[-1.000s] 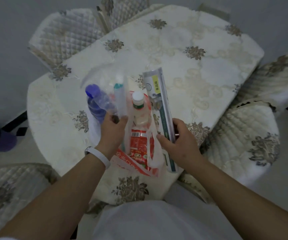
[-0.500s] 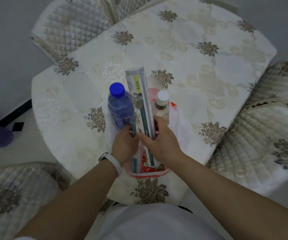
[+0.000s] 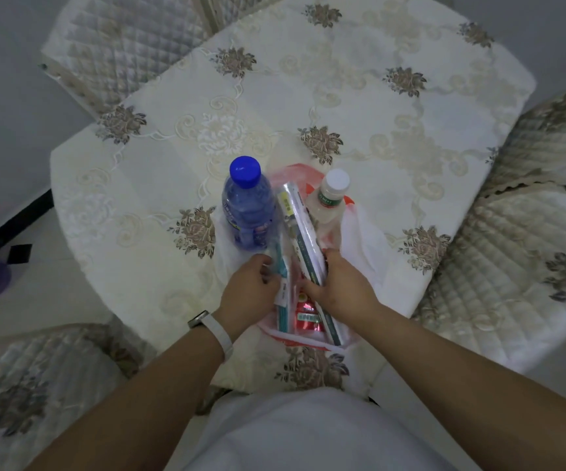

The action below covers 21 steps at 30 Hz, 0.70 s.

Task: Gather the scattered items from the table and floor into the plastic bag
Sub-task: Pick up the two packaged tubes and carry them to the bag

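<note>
Head view: long items held at the plastic bag (image 3: 363,239) mouth.
Left grip (image 3: 247,295) pinches the toothbrush pack (image 3: 281,283), and right grip (image 3: 341,294) clasps the long box (image 3: 303,232), likely so both slide in lengthwise.
</note>
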Available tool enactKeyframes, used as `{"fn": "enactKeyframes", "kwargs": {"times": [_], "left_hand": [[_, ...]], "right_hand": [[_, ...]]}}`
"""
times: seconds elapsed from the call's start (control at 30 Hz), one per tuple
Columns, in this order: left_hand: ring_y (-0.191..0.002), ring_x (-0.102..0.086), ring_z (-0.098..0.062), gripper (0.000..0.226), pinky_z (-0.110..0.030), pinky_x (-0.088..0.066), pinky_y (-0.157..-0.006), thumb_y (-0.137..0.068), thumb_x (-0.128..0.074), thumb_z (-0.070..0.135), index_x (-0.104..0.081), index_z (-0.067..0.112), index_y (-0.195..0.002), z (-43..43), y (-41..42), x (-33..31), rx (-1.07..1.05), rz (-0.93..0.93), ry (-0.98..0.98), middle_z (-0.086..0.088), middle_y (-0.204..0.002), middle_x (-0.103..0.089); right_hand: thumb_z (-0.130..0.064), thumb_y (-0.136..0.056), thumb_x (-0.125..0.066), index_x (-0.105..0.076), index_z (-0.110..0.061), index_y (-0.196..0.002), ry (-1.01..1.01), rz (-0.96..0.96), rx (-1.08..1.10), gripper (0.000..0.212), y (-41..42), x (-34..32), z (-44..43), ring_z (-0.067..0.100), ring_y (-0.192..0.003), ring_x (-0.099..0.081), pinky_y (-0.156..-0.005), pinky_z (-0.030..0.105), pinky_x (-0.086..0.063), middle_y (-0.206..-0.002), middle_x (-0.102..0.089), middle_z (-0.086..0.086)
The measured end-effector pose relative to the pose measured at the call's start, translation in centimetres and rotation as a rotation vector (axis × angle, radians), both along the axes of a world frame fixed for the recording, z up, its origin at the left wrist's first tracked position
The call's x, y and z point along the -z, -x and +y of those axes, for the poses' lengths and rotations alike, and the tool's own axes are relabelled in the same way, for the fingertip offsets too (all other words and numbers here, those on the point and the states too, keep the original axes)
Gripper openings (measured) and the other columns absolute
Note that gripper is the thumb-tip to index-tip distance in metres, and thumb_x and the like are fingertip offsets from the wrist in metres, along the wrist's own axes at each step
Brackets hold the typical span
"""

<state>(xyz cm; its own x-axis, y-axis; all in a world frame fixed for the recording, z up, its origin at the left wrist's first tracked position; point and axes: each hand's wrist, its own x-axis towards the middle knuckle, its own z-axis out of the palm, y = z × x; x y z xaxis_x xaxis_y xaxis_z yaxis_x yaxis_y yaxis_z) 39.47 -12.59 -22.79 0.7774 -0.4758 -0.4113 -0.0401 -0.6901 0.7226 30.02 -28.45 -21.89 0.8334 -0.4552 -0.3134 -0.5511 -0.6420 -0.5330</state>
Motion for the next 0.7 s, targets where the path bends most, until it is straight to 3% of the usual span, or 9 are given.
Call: {"fn": "enactKeyframes", "kwargs": {"times": [0.07,0.23,0.33,0.47,0.6,0.7], "left_hand": [[-0.088,-0.063,-0.019,0.026,-0.032,-0.052,-0.075,-0.095,-0.058,0.021,-0.055,0.015,-0.12,0.1,-0.1,-0.2,0.024,-0.004,0.009,-0.002,-0.102,-0.064],[-0.093,-0.06,-0.017,0.03,-0.028,-0.048,-0.077,-0.094,-0.059,0.023,-0.055,0.015,-0.123,0.8,-0.3,-0.7,0.069,-0.011,0.02,0.0,-0.107,-0.059],[-0.097,-0.06,-0.018,0.032,-0.034,-0.053,-0.085,-0.094,-0.061,0.025,-0.056,0.016,-0.124,1.3,-0.1,-1.1,0.091,-0.027,0.027,-0.001,-0.112,-0.06],[-0.105,-0.057,-0.018,0.034,-0.03,-0.046,-0.089,-0.094,-0.06,0.024,-0.057,0.015,-0.126,2.0,0.2,-1.7,0.182,-0.121,0.053,-0.003,-0.119,-0.06],[-0.12,-0.053,-0.018,0.042,-0.024,-0.037,-0.096,-0.095,-0.059,0.025,-0.054,0.014,-0.135,2.1,0.3,-2.5,0.298,-0.23,0.091,-0.004,-0.132,-0.058],[-0.118,-0.053,-0.018,0.039,-0.02,-0.034,-0.095,-0.094,-0.059,0.023,-0.056,0.015,-0.132,1.5,0.8,-3.4,0.374,-0.34,0.145,-0.003,-0.129,-0.059]], "right_hand": [[-0.056,-0.078,-0.069,-0.044,-0.024,-0.119,0.074,0.045,-0.03,0.058,0.2,0.4,0.0,0.016,-0.075,-0.065,-0.064,0.034,-0.057,-0.098,-0.065,-0.003],[-0.042,-0.082,-0.071,-0.045,-0.016,-0.118,0.195,0.172,-0.053,0.051,-0.3,0.6,0.5,0.022,-0.078,-0.065,-0.065,0.034,-0.056,-0.1,-0.064,0.003],[-0.043,-0.085,-0.067,-0.045,-0.015,-0.117,0.223,0.216,-0.04,0.048,-0.9,0.7,1.1,0.023,-0.08,-0.064,-0.069,0.038,-0.057,-0.101,-0.063,0.006],[-0.048,-0.086,-0.065,-0.046,-0.016,-0.118,0.232,0.264,-0.018,0.05,-1.2,0.3,1.4,0.023,-0.081,-0.063,-0.069,0.036,-0.056,-0.105,-0.064,0.005],[-0.051,-0.086,-0.062,-0.045,-0.013,-0.126,0.249,0.146,-0.046,0.057,0.6,-1.3,1.6,0.026,-0.089,-0.06,-0.07,0.036,-0.052,-0.11,-0.058,0.008],[-0.048,-0.089,-0.056,-0.044,-0.017,-0.133,0.311,0.023,-0.051,0.055,2.8,-2.8,1.6,0.027,-0.102,-0.056,-0.078,0.04,-0.051,-0.117,-0.055,0.007]]}}
